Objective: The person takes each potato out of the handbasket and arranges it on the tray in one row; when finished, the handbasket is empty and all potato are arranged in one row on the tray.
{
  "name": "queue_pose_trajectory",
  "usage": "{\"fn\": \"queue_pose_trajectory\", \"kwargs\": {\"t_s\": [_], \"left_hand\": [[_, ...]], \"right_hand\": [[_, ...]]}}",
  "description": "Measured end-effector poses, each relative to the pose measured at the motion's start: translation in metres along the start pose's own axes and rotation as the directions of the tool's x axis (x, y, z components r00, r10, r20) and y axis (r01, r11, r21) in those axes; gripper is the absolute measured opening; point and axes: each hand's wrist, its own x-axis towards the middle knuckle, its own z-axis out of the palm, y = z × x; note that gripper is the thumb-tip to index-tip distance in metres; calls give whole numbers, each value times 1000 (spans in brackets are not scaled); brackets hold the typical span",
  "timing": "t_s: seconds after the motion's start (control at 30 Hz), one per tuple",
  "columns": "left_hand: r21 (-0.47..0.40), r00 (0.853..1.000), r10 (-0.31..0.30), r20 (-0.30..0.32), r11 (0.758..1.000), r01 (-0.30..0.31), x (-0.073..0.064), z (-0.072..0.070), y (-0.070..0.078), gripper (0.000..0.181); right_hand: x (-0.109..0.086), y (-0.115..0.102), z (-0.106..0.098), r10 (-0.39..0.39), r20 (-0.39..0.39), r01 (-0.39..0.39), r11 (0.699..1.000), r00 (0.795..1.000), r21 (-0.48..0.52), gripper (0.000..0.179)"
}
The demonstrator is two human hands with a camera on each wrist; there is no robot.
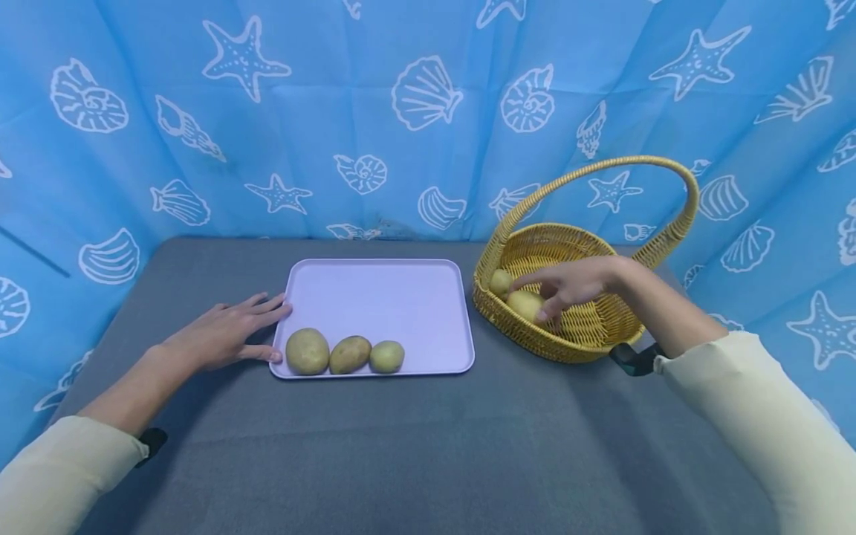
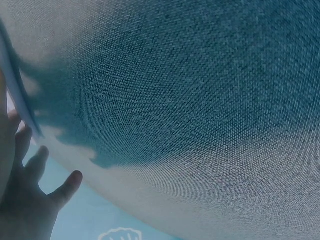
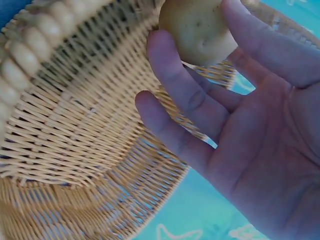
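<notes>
In the head view, three potatoes stand in a row along the near edge of a pale lilac tray point(image 1: 381, 312): a large potato point(image 1: 307, 351), a middling potato point(image 1: 351, 354) and a small potato point(image 1: 388, 357). My left hand point(image 1: 224, 334) lies spread at the tray's left rim, fingertips against it. Inside the wicker basket point(image 1: 588, 319), my right hand point(image 1: 575, 286) holds a potato point(image 1: 526, 305) between thumb and fingers. The right wrist view shows this potato point(image 3: 197, 32) with fingers curved about it. Beside it, a smaller potato point(image 1: 501, 283) rests against the basket's left wall.
A tall arched handle point(image 1: 622, 160) rises over the basket. The grey cloth-covered table point(image 1: 401, 453) extends in front of the tray. Behind it hangs a blue curtain point(image 1: 301, 126) with white shells and starfish.
</notes>
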Motion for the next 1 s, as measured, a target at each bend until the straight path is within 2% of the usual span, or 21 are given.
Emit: {"fn": "queue_pose_trajectory", "kwargs": {"t_s": [0.07,0.3,0.43,0.8,1.0], "left_hand": [[2,1000,-1,-1,1000,1,0,0,0,95],[3,1000,-5,-2,1000,5,0,0,-1,96],[1,1000,-10,0,1000,10,-1,0,-1,96],[11,1000,-7,-1,1000,7,-1,0,1,95],[12,1000,0,-7,1000,0,-1,1,1,94]], "right_hand": [[-7,-5,-2,-14,-28,14,1000,1000,1,72],[-20,-19,-4,-68,-46,71,994,997,80,70],[-21,-29,-2,-120,-82,125,990,989,60,68],[8,-60,28,-224,-188,238,970,956,56,62],[35,-75,48,-295,-234,295,955,927,-34,54]]}}
